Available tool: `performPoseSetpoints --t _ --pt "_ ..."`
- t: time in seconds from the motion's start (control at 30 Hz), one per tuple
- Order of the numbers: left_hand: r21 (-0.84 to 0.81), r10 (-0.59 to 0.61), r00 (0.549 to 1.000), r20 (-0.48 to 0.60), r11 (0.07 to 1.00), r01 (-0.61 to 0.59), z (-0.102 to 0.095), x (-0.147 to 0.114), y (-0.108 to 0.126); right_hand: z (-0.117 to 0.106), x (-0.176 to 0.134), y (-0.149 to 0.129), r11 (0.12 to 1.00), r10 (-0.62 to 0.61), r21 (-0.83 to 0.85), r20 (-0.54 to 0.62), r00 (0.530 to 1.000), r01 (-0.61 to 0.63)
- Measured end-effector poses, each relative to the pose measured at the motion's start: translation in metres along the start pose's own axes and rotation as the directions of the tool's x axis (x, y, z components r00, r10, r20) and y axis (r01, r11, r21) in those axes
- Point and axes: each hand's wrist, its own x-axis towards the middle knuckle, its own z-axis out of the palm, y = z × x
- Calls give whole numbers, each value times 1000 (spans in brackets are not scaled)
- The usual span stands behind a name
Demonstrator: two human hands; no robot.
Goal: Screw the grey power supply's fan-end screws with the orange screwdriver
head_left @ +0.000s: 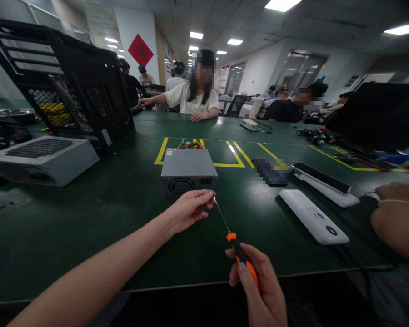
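Observation:
My right hand (pixel 259 281) is wrapped round the orange and black handle of a screwdriver (pixel 238 250). Its thin shaft slants up and left to the fingertips of my left hand (pixel 192 209). Those fingers are pinched at the screwdriver's tip; whatever may be between them is too small to make out. Just beyond my left hand, a grey power supply unit (pixel 189 162) rests on the green table (pixel 122 213), its fan grille and socket facing me. Bundled coloured cables (pixel 190 145) lie behind it.
On the left stand an open black computer case (pixel 105 95) and another grey power supply (pixel 44 156). To the right lie a phone (pixel 269 171), a white device (pixel 313 216) and a black-topped white one (pixel 323 181). Another person's arm (pixel 398 222) rests at far right; a person (pixel 199 93) sits opposite.

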Motion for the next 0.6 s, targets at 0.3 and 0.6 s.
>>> performPoseSetpoints --t 0.3,0.6 --pt "-11 6 1000 8 1000 -6 0 0 -1 -6 6 9 1000 -12 -22 109 994 15" --pt "84 17 999 -30 996 -14 -8 7 -5 -2 7 3 999 17 -45 114 993 -12"
